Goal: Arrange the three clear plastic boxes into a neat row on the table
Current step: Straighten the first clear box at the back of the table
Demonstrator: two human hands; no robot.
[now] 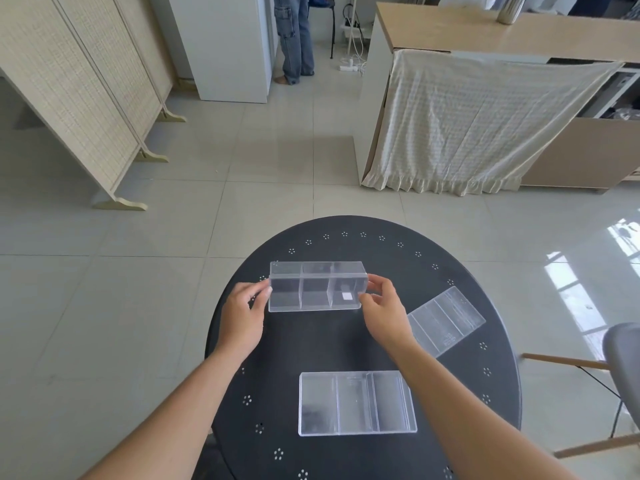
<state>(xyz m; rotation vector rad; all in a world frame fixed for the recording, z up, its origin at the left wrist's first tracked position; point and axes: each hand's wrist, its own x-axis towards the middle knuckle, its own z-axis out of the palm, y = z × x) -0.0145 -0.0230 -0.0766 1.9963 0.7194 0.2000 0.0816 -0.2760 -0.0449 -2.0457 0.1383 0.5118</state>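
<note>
Three clear plastic boxes, each split into three compartments, are on the round black table (346, 341). The far box (317, 286) is held between both hands: my left hand (242, 315) grips its left end and my right hand (382, 311) pinches its right end. Whether it rests on the table or is slightly lifted I cannot tell. A second box (356, 403) lies flat near the front, between my forearms. The third box (446, 320) lies skewed at the right, partly hidden behind my right wrist.
A grey chair (620, 358) with wooden legs stands at the table's right. Tiled floor surrounds the table. Further off are a folding screen (86, 91), a cloth-draped counter (485, 116) and a person's legs (294, 36).
</note>
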